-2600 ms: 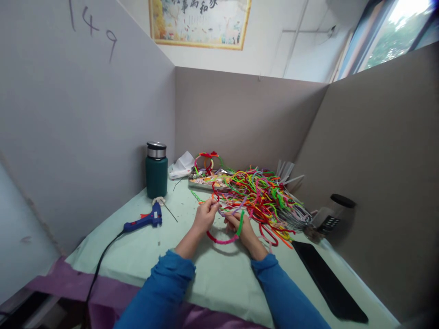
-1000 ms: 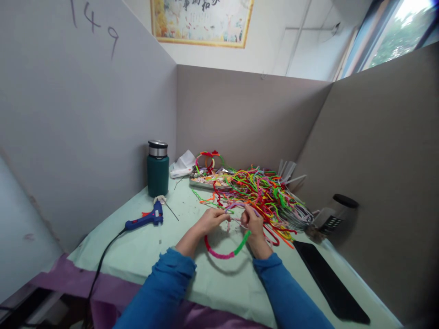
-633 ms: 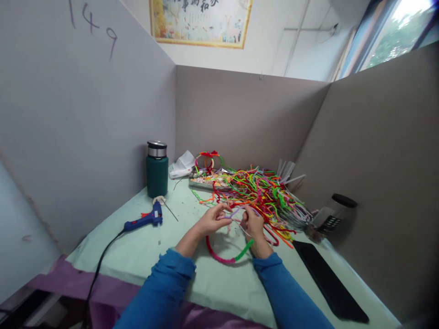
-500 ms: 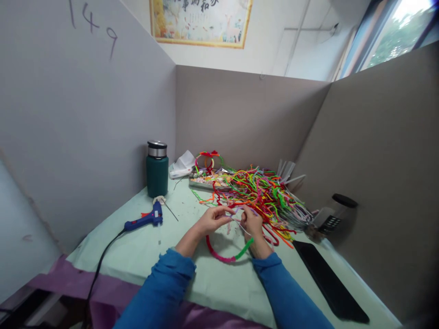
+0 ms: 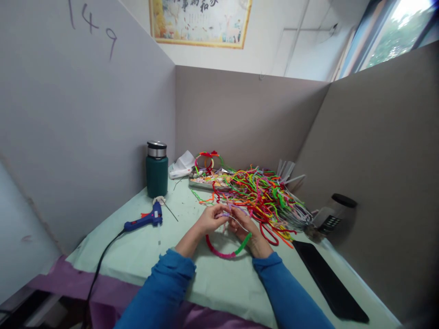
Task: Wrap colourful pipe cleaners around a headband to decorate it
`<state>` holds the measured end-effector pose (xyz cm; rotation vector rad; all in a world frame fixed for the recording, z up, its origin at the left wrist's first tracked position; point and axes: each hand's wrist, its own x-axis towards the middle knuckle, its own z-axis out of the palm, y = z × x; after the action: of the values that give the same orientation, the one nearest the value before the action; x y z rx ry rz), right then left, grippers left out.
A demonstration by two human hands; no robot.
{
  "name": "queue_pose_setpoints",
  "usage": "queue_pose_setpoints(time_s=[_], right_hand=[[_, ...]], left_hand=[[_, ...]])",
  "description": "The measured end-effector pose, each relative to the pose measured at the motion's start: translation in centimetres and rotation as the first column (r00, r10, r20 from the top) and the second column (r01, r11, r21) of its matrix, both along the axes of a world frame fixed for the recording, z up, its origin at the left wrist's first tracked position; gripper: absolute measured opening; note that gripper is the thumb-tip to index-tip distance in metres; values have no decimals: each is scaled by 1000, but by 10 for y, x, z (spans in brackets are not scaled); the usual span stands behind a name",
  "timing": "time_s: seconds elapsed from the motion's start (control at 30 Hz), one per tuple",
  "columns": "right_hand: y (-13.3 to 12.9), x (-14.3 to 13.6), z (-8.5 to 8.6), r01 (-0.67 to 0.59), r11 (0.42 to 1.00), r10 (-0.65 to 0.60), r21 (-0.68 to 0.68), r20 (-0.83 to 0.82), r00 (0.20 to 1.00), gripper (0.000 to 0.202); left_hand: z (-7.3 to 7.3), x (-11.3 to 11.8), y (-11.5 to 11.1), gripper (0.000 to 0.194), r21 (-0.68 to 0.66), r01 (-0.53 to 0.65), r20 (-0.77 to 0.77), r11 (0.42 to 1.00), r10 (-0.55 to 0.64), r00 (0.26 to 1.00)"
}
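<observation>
Fingers pinched, my left hand [image 5: 211, 220] grips a light purple pipe cleaner [image 5: 224, 214] above the middle of the table. My right hand [image 5: 244, 228] is closed on the same purple strand, its fingertips close to those of the left. Below both hands hangs a curved band [image 5: 224, 255], pink on the left and bright green on the right, with a thin white wire running up from its green end. Where the band's left end meets my left hand is hidden. A large heap of coloured pipe cleaners [image 5: 264, 194] lies just beyond my hands.
A blue glue gun [image 5: 146, 220] with a black cord and a green bottle [image 5: 157, 171] are at the left. Behind are a metal tray [image 5: 206, 184], white tissue [image 5: 183, 165] and coloured rings [image 5: 209, 161]. A black slab [image 5: 329, 279] and a clear jar [image 5: 334, 214] are at the right.
My right hand has moved left, closer to my left hand, its fingers now further along the purple strand. The green end of the band has shifted slightly left and up.
</observation>
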<state>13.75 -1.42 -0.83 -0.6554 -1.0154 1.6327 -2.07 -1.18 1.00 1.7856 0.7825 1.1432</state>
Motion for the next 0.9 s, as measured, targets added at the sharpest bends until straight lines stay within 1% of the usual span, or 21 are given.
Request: queue_pose_setpoints(time_s=[0.1, 0.27, 0.33, 0.4, 0.5, 0.53, 0.6, 0.73, 0.8, 0.9], right_hand=[[2, 2, -2, 33, 999, -35, -16, -81, 996, 23], [6, 3, -5, 115, 992, -118, -44, -87, 989, 27], [6, 5, -5, 136, 990, -140, -43, -123, 982, 25], [5, 7, -3, 137, 990, -137, -10, -186, 973, 21], [3, 10, 2, 108, 993, -89, 57, -262, 961, 15], [3, 10, 2, 99, 993, -80, 58, -270, 960, 15], [3, 10, 2, 102, 995, -94, 18, -251, 963, 17], [7, 6, -1, 208, 974, -221, -87, -182, 958, 23], [7, 3, -1, 255, 963, -267, -84, -176, 948, 24], [6, 0, 0, 266, 963, -270, -47, -155, 950, 23]], left_hand=[[-3, 1, 1, 29, 25, -37, -34, 999, 38, 999], [-4, 2, 0, 28, 24, -43, -55, 999, 45, 997], [-2, 2, -1, 28, 5, -41, -46, 999, 42, 998], [0, 3, -2, 29, -26, -42, -34, 999, 41, 999], [1, 3, -3, 30, -63, -47, -11, 997, 46, 999], [1, 3, -3, 30, -71, -47, -1, 996, 47, 999], [2, 3, -3, 31, -91, -50, 32, 995, 53, 998], [2, 3, 1, 35, -178, -78, 145, 981, 104, 984], [2, 2, 4, 38, -233, -103, 212, 967, 153, 965], [1, -1, 10, 42, -312, -132, 284, 941, 225, 932]])
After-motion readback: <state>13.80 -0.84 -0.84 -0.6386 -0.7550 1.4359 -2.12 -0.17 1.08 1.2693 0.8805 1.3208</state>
